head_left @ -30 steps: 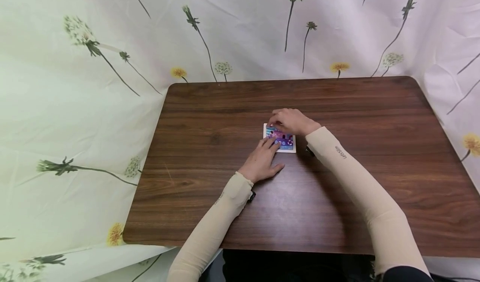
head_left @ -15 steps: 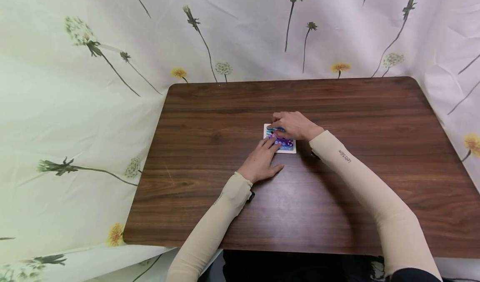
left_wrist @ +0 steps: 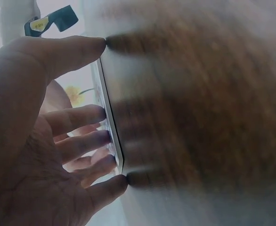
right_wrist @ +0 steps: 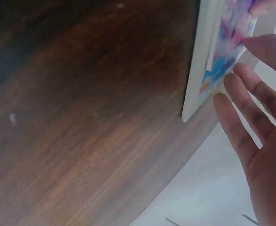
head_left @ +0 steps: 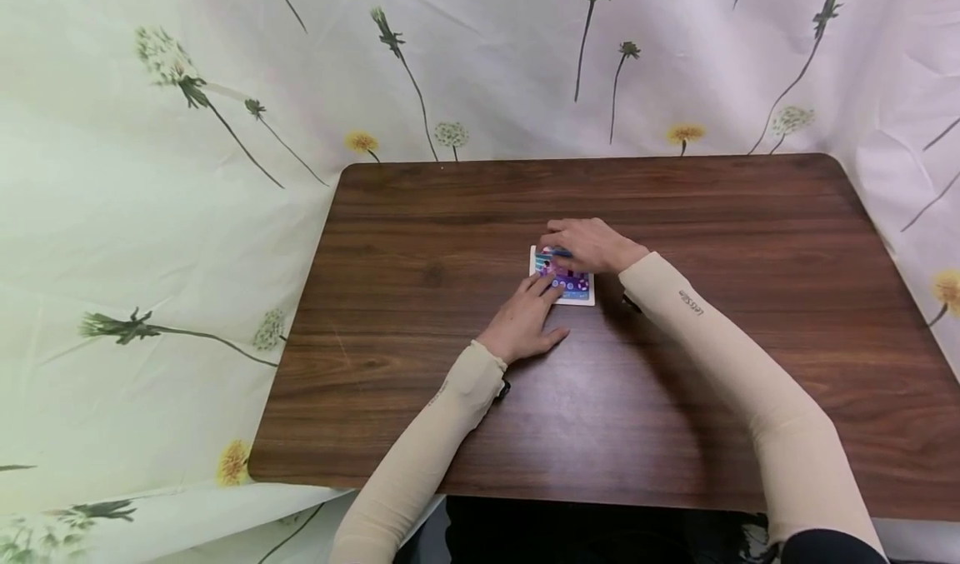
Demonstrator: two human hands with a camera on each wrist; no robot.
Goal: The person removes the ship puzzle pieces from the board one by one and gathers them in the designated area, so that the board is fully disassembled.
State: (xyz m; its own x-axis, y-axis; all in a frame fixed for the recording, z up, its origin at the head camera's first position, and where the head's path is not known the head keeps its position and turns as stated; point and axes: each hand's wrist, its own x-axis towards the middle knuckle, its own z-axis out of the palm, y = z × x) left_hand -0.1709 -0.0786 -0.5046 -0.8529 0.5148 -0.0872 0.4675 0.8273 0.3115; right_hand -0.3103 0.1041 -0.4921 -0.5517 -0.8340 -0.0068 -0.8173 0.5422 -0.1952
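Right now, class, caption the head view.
Left hand and right hand at a white-bordered picture on a woodgrain table.

A dark brown wood-grain desk with rounded corners fills the middle of the head view. Pale floral fabric hangs behind it from nine o'clock round to three, creased towards two. A dandelion clock is printed at ten, yellow blooms at eight and three. The light tints greenish at nine; a soft glare whitens the desktop at five.
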